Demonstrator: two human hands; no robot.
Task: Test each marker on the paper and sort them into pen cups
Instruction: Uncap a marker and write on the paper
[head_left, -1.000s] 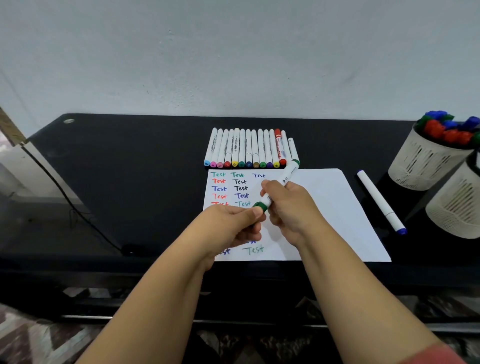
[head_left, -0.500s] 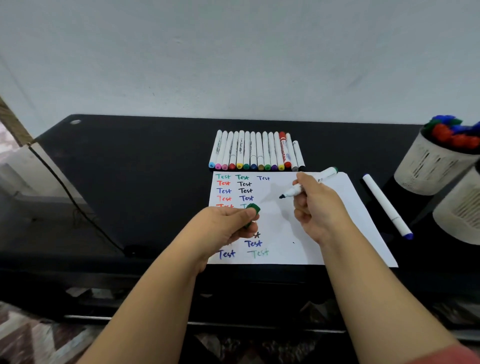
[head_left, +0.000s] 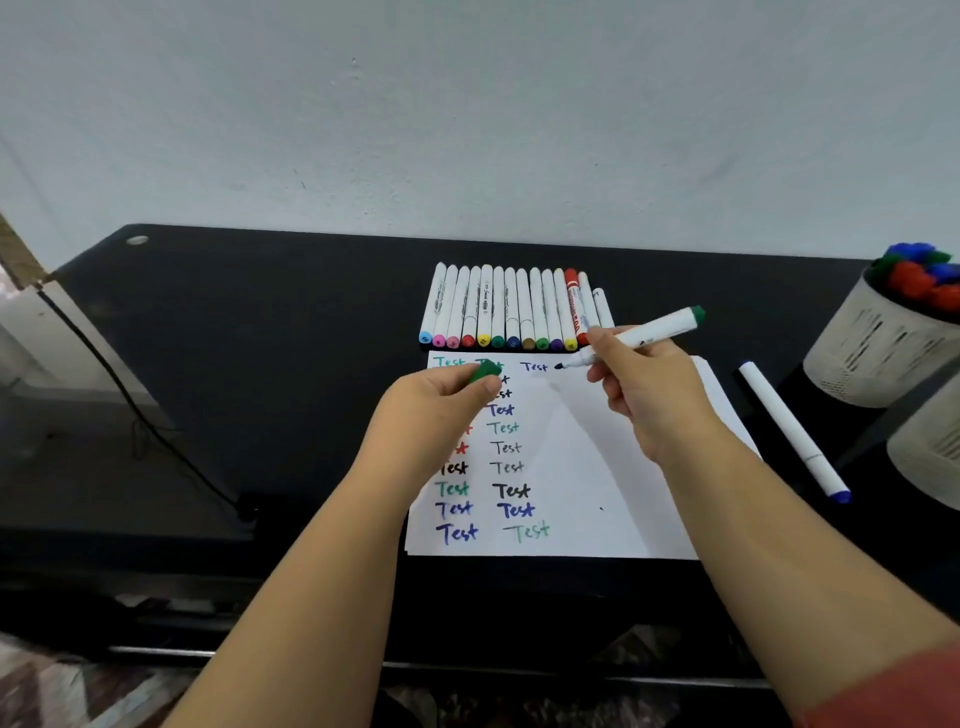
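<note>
Grip of the right hand: fingers and thumb are curled around the barrel of a white marker, a smooth plastic cylinder with a green end plug. Its dark tip is uncapped and is held at the top edge of the paper, just right of a blue "Test"; contact with the sheet cannot be confirmed. The barrel is tilted, plug end raised toward the right.

Grip of the left hand: a short green cap is pinched between thumb and fingertips above the upper left of the sheet.

The paper is a white rectangular sheet laid flat on the matte black tabletop. Columns of the handwritten word "Test" in green, black, blue and red are noted on its left half; the right half is blank.

A row of markers is laid side by side just beyond the sheet's far edge, white barrels with rounded coloured ends, one barrel red. A single white marker with a blue cap is noted lying diagonally to the right of the sheet.

Two pale slotted pen cups are seen at the right edge: the far cup is filled with red, blue and green caps; the near cup is cut off by the frame.
</note>
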